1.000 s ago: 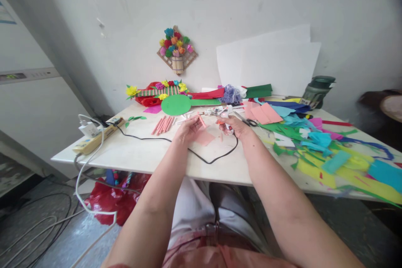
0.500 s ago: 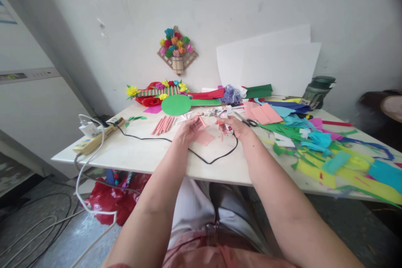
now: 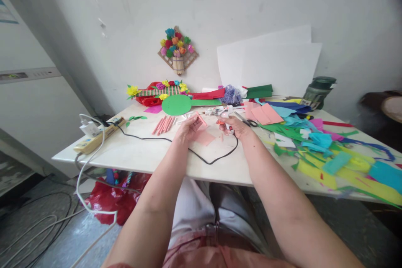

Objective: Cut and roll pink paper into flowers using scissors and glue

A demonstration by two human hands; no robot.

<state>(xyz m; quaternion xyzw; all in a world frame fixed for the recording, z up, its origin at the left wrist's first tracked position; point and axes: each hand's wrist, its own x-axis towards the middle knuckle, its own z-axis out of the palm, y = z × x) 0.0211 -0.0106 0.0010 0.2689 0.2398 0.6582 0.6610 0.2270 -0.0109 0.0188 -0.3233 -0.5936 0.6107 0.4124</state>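
Observation:
My left hand [image 3: 187, 128] is closed around a small pink paper roll [image 3: 201, 119], its fingers partly hidden behind the paper. In my right hand [image 3: 237, 127] is a white hot glue gun [image 3: 226, 115] with an orange trigger. Its nozzle points left, close to the upper end of the roll; whether they touch I cannot tell. Below my left hand a flat pink paper sheet [image 3: 204, 137] lies on the table. Several finished-looking pink rolls [image 3: 163, 125] lie side by side to the left. The gun's black cord [image 3: 210, 163] loops over the table front.
Black-handled scissors [image 3: 251, 123] lie just beyond my right hand. Coloured paper scraps [image 3: 317, 144] cover the right side, near a green bottle [image 3: 318, 92]. A green paddle shape [image 3: 176, 105] and flower-decorated piece stand behind. A power strip [image 3: 97, 136] sits at the left edge.
The pink roll in my left hand has turned and tilted slightly under the nozzle. My right hand with the glue gun stays almost in place.

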